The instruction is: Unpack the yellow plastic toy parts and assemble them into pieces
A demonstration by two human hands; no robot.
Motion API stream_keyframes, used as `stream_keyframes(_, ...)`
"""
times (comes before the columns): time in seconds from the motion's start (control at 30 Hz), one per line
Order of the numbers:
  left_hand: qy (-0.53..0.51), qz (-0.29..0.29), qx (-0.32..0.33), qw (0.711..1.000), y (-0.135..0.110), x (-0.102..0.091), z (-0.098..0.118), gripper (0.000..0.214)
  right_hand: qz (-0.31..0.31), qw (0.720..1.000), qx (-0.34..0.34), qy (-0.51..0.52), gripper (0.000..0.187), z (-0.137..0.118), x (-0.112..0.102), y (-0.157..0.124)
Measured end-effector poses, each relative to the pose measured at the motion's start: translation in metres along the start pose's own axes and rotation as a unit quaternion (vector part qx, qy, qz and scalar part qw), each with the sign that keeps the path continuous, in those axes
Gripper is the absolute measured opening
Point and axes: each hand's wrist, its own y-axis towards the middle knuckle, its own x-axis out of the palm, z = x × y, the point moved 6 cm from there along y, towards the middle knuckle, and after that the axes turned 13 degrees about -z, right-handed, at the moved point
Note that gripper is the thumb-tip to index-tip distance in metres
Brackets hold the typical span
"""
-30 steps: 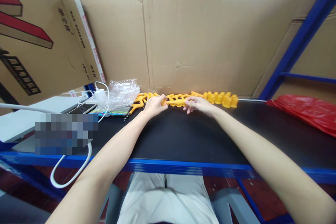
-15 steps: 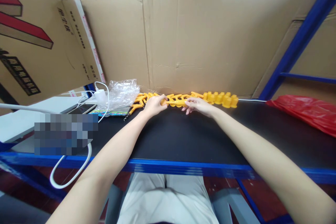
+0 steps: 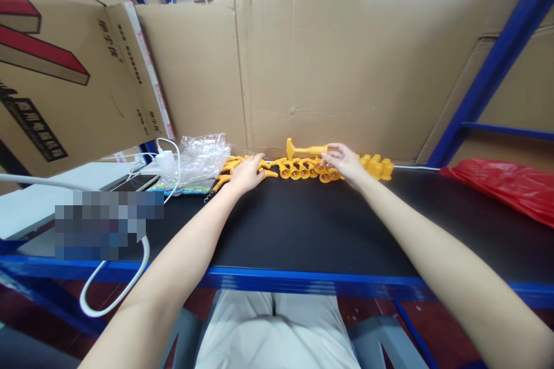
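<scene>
A row of small yellow plastic parts [image 3: 303, 170] lies along the back of the black shelf top [image 3: 303, 225], against the cardboard wall. My right hand [image 3: 344, 162] is closed on one yellow T-shaped part [image 3: 303, 150] and holds it just above the row. My left hand [image 3: 247, 173] rests on the left end of the row, on loose yellow pieces [image 3: 229, 167], with its fingers curled over them; whether it grips one I cannot tell. More yellow parts [image 3: 376, 166] stand upright at the row's right end.
A crumpled clear plastic bag [image 3: 201, 155], a white charger [image 3: 165, 160] with cable and a phone [image 3: 130, 183] lie at the left. A red plastic bag [image 3: 506, 187] lies at the right. Cardboard sheets [image 3: 329, 69] wall the back; blue rack posts [image 3: 489, 75] stand right.
My right hand has lifted one yellow part up out of the row and moved slightly right. My left hand has let go of that part and settled lower on the left pieces.
</scene>
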Motion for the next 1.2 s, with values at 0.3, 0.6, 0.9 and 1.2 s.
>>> stream_keyframes(0.3,0.032,-0.174,-0.047,0.983,0.001,0.022,-0.016,0.024,0.126,0.921,-0.047,-0.366,0.036,-0.004,-0.023,-0.008)
stream_keyframes(0.6,0.053,-0.191,-0.016,0.980,0.003,0.029,-0.017,0.049,0.099,0.803,-0.011,-0.588,0.033,-0.007,-0.011,-0.008)
stream_keyframes(0.9,0.077,-0.149,0.040,0.985,0.003,0.029,-0.003,0.054,0.008,0.770,0.071,-0.634,0.034,0.018,-0.017,-0.006)
stream_keyframes(1.2,0.048,-0.147,0.098,0.983,0.000,0.027,0.014,0.022,-0.075,0.827,0.144,-0.538,0.054,0.035,-0.026,-0.002)
